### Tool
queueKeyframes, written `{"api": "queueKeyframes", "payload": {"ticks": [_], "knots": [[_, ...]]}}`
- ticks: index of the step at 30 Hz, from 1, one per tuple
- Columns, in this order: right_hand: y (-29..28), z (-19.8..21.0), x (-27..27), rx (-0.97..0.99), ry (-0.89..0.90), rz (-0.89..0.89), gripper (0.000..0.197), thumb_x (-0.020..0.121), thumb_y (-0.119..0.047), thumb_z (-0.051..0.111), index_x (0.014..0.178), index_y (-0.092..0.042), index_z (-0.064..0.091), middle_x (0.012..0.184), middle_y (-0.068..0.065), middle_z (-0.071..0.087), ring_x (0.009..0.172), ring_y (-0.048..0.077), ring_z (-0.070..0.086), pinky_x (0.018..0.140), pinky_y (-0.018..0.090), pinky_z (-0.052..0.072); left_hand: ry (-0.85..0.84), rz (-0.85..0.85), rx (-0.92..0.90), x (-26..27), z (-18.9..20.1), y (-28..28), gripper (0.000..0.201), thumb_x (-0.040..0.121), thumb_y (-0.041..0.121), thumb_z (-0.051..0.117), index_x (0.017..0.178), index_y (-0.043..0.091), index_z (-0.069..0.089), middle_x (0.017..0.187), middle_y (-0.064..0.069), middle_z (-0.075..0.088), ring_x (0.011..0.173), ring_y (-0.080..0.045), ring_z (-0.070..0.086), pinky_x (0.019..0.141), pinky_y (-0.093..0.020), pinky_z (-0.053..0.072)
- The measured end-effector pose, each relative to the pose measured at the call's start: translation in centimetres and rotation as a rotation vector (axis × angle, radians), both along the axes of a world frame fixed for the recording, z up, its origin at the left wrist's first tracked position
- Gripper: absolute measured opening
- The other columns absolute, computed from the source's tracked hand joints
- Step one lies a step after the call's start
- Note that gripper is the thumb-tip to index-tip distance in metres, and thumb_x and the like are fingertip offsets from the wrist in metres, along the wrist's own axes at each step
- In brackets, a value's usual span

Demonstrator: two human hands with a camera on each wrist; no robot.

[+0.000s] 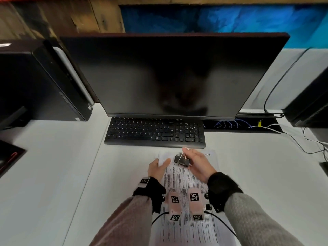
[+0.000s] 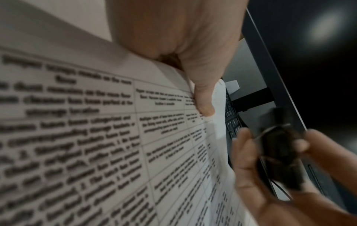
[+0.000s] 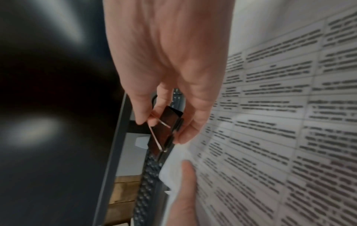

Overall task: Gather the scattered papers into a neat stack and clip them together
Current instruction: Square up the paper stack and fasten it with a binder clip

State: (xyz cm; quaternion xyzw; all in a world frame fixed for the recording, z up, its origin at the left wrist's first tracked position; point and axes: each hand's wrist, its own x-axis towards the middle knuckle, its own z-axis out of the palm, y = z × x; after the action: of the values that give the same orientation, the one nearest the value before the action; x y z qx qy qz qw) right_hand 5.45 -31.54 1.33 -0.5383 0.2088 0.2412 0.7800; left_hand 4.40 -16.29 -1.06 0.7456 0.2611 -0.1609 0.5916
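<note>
A stack of printed papers (image 1: 179, 181) lies on the white desk (image 1: 53, 166) just in front of the keyboard. My left hand (image 1: 163, 163) pinches the stack's far left corner, thumb (image 2: 203, 99) on top, and that corner is lifted and curved. Just above the far edge of the papers, my right hand (image 1: 186, 157) holds a black binder clip (image 1: 182, 159) with silver wire handles. The clip (image 3: 166, 128) sits between thumb and fingers, close to the lifted paper corner (image 3: 173, 165). Whether its mouth is spread is unclear. From the left wrist, the clip (image 2: 278, 156) is blurred.
A black keyboard (image 1: 154, 132) and a dark monitor (image 1: 168, 75) stand right behind the papers. A computer tower (image 1: 44, 82) is at the left, another (image 1: 310, 103) at the right with loose cables (image 1: 301, 139). A dark object (image 1: 8, 157) lies at the left edge.
</note>
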Motion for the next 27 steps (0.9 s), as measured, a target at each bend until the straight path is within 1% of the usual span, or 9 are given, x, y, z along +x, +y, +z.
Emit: {"api": "queueKeyframes", "payload": {"ticks": [4, 10, 13, 16, 20, 22, 24, 25, 27], "knots": [[0.6, -1.2, 0.4, 0.038, 0.012, -0.031, 0.031, 0.089, -0.030, 0.063, 0.102, -0.003, 0.054, 0.103, 0.014, 0.050, 0.108, 0.031, 0.054, 0.101, 0.052, 0.046, -0.015, 0.004, -0.008, -0.1, -0.1, -0.1, 0.054, 0.091, 0.025, 0.061, 0.130, -0.009, 0.048, 0.136, -0.023, 0.051, 0.128, -0.032, 0.048, 0.090, -0.025, 0.035], [0.2, -1.3, 0.8, -0.096, -0.053, 0.041, 0.024, 0.082, -0.027, 0.071, 0.074, -0.012, 0.055, 0.083, 0.007, 0.058, 0.084, 0.018, 0.059, 0.087, 0.038, 0.054, -0.026, 0.014, -0.011, 0.1, -0.8, 0.2, 0.049, 0.090, 0.026, 0.063, 0.124, -0.008, 0.054, 0.117, -0.013, 0.059, 0.119, -0.025, 0.054, 0.096, -0.031, 0.040], [-0.6, -1.2, 1.2, -0.087, -0.042, 0.054, 0.028, 0.079, -0.015, 0.075, 0.096, -0.011, 0.054, 0.101, 0.015, 0.066, 0.093, 0.025, 0.064, 0.081, 0.039, 0.056, -0.027, -0.001, -0.002, 0.2, -1.6, 0.5, 0.033, 0.088, 0.030, 0.065, 0.106, 0.003, 0.064, 0.107, -0.003, 0.064, 0.108, -0.022, 0.061, 0.095, -0.034, 0.045], [-1.1, -1.1, 1.5, -0.068, -0.018, 0.065, 0.052, 0.079, -0.011, 0.076, 0.121, -0.012, 0.046, 0.110, 0.021, 0.069, 0.104, 0.030, 0.067, 0.087, 0.042, 0.055, -0.038, -0.030, 0.001, 0.4, -2.7, 0.7, 0.020, 0.084, 0.035, 0.068, 0.084, 0.016, 0.066, 0.098, -0.011, 0.073, 0.094, -0.027, 0.069, 0.091, -0.042, 0.052], [-1.0, -0.5, 1.7, -0.085, -0.030, 0.103, 0.065, 0.073, -0.013, 0.079, 0.128, 0.001, 0.047, 0.118, 0.023, 0.065, 0.106, 0.028, 0.067, 0.085, 0.033, 0.057, -0.009, -0.073, 0.011, 0.6, -2.9, 0.9, 0.015, 0.085, 0.035, 0.067, 0.079, 0.021, 0.065, 0.098, -0.008, 0.073, 0.093, -0.025, 0.068, 0.093, -0.044, 0.051], [-1.1, -0.4, 1.7, -0.091, -0.053, 0.141, 0.062, 0.067, -0.017, 0.079, 0.117, 0.009, 0.054, 0.118, 0.024, 0.064, 0.103, 0.028, 0.068, 0.080, 0.028, 0.058, 0.006, -0.059, 0.002, 0.8, -2.0, 0.8, 0.015, 0.086, 0.033, 0.066, 0.085, 0.018, 0.063, 0.104, -0.003, 0.069, 0.098, -0.024, 0.064, 0.097, -0.038, 0.049], [-1.2, -0.4, 1.6, -0.086, -0.073, 0.158, 0.045, 0.070, -0.015, 0.077, 0.106, 0.006, 0.060, 0.110, 0.022, 0.065, 0.097, 0.026, 0.068, 0.077, 0.027, 0.059, 0.046, -0.031, 0.015, 1.3, -1.5, 0.6, 0.037, 0.086, 0.032, 0.065, 0.111, 0.006, 0.059, 0.111, 0.001, 0.058, 0.112, -0.026, 0.058, 0.100, -0.036, 0.043], [-1.2, -0.4, 1.6, -0.099, -0.076, 0.160, 0.038, 0.075, -0.014, 0.075, 0.105, 0.005, 0.060, 0.106, 0.020, 0.066, 0.094, 0.024, 0.069, 0.076, 0.026, 0.059, 0.059, -0.022, 0.027, 1.5, -1.3, 0.5, 0.051, 0.084, 0.037, 0.066, 0.121, 0.005, 0.054, 0.114, 0.002, 0.055, 0.117, -0.027, 0.055, 0.102, -0.037, 0.042], [-1.3, -0.4, 1.7, -0.182, -0.106, 0.204, 0.030, 0.081, -0.017, 0.073, 0.102, 0.002, 0.063, 0.099, 0.013, 0.070, 0.089, 0.019, 0.070, 0.075, 0.023, 0.058, 0.021, -0.035, 0.048, 2.0, -1.7, 0.5, 0.070, 0.070, 0.060, 0.063, 0.120, 0.011, 0.057, 0.122, -0.002, 0.062, 0.113, -0.027, 0.059, 0.102, -0.042, 0.044]]}}
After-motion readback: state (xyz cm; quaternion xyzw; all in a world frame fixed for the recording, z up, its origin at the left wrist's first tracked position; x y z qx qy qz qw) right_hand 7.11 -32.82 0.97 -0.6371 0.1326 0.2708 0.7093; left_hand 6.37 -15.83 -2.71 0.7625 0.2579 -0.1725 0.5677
